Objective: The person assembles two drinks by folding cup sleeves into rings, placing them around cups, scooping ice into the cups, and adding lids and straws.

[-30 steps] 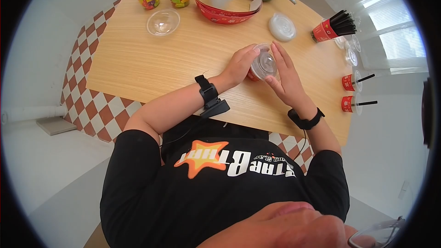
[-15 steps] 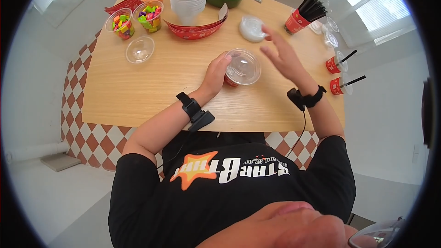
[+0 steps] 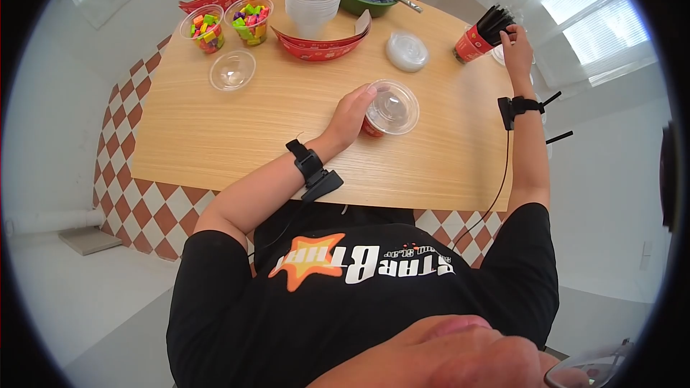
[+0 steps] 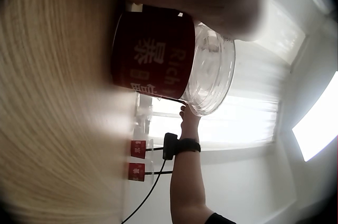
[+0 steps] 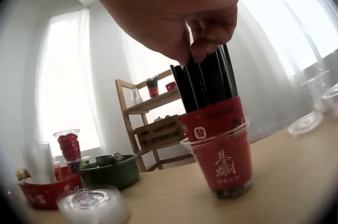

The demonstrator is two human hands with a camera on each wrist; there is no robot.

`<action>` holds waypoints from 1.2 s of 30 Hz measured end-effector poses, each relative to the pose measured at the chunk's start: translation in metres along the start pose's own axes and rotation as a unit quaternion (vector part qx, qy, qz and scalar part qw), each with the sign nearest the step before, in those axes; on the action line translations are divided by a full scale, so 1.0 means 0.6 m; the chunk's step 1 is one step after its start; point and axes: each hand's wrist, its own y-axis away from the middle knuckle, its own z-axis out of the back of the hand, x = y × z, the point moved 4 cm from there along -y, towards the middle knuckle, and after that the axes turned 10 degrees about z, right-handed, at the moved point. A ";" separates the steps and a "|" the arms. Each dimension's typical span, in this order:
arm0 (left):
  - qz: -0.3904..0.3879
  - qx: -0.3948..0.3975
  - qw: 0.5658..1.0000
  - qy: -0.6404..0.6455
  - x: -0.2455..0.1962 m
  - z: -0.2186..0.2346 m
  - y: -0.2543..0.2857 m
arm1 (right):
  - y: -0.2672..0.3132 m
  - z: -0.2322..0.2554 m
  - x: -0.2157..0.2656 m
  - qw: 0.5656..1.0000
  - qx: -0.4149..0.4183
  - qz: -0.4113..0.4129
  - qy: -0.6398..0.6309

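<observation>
A plastic cup [image 4: 158,55] with a red printed sleeve and a clear lid [image 3: 392,106] stands upright on the table. My left hand [image 3: 350,115] grips it from the left side, the thumb near the lid's rim. At the table's far right, my right hand [image 3: 517,56] is over a bundle of black straws [image 5: 203,81]. Its thumb and fingertips pinch the top of a straw in that bundle. The straws stand in a red-sleeved holder cup [image 5: 227,160], which rests on the table.
A stack of clear lids [image 3: 407,52] lies near the middle. Behind are a red paper tray [image 3: 320,50], nested clear cups [image 3: 313,0] and a green bowl [image 3: 352,6] with a scoop. Cups of colourful pieces [image 3: 250,21] and a clear dome lid [image 3: 232,70] stand left.
My right hand has left the lidded cup and moved right and away to the straws. My left hand stays on the cup.
</observation>
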 end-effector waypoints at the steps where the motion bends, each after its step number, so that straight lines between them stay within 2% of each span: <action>1: 0.003 -0.004 1.000 0.000 0.000 0.001 0.001 | -0.003 -0.004 0.000 1.000 0.004 0.000 -0.004; 3: 0.012 0.001 1.000 0.021 0.000 -0.002 0.002 | -0.012 -0.005 0.000 0.998 -0.024 0.056 -0.010; 4: 0.014 -0.002 1.000 0.022 0.001 -0.002 0.002 | -0.017 -0.005 -0.012 0.999 -0.002 0.019 -0.027; 5: 0.010 -0.001 1.000 0.017 0.001 -0.001 0.002 | -0.022 0.009 -0.001 0.999 0.000 0.020 -0.029; 7: 0.006 -0.005 1.000 0.014 0.001 0.000 0.000 | -0.018 0.067 0.049 0.973 -0.129 -0.016 -0.189; 9: 0.019 0.009 0.999 0.025 0.000 -0.002 0.001 | -0.001 0.135 0.131 0.927 -0.235 0.063 -0.285; 11: 0.015 0.007 1.000 0.022 -0.004 -0.003 0.002 | 0.035 0.188 0.218 0.883 -0.234 0.114 -0.391; 12: 0.010 0.009 1.000 0.016 -0.005 -0.004 0.003 | 0.059 0.206 0.252 0.883 -0.233 0.111 -0.392; 14: 0.012 0.006 1.000 0.020 -0.003 -0.005 0.002 | 0.103 0.228 0.321 0.878 -0.167 0.161 -0.418; 16: 0.013 0.005 1.000 0.024 -0.004 -0.006 0.002 | 0.142 0.223 0.360 0.851 -0.146 0.196 -0.466; 17: 0.014 0.010 1.000 0.019 -0.005 -0.006 0.003 | 0.154 0.218 0.371 0.842 -0.137 0.217 -0.475; 19: 0.017 0.016 1.000 0.014 -0.004 -0.005 0.003 | 0.165 0.197 0.384 0.849 -0.090 0.255 -0.453; 21: 0.020 0.018 1.000 0.010 -0.002 -0.004 0.001 | 0.171 0.178 0.388 0.846 -0.084 0.238 -0.469; 23: 0.019 0.018 1.000 0.010 -0.001 -0.003 0.000 | 0.176 0.170 0.402 0.880 -0.061 0.294 -0.368; 25: 0.020 0.019 1.000 0.008 0.000 -0.003 0.000 | 0.183 0.158 0.419 0.876 -0.051 0.299 -0.375; 27: 0.016 0.018 0.999 0.036 0.001 -0.004 0.001 | 0.200 0.136 0.431 0.876 0.014 0.353 -0.328; 28: 0.018 0.019 0.999 0.036 0.002 -0.005 0.001 | 0.210 0.114 0.415 0.870 0.072 0.360 -0.329; 29: 0.018 0.022 0.999 0.046 0.001 -0.006 0.002 | 0.216 0.114 0.422 0.871 0.072 0.358 -0.329; 31: 0.018 0.024 0.998 0.055 -0.001 -0.006 0.002 | 0.222 0.113 0.436 0.898 0.052 0.290 -0.326; 32: 0.026 0.024 0.998 0.059 0.003 -0.006 0.001 | 0.233 0.094 0.430 0.907 0.115 0.271 -0.300; 33: 0.034 0.024 0.997 0.063 0.007 -0.007 0.000 | 0.242 0.087 0.428 0.908 0.114 0.269 -0.300; 34: 0.034 0.026 0.997 0.061 0.011 -0.003 0.001 | 0.251 0.076 0.429 0.905 0.162 0.239 -0.312; 35: 0.034 0.028 0.999 -0.030 0.012 0.002 0.001 | 0.260 0.066 0.429 0.900 0.209 0.208 -0.323; 36: 0.031 0.033 0.992 -0.119 0.014 0.003 -0.003 | 0.269 0.057 0.424 0.877 0.277 0.145 -0.366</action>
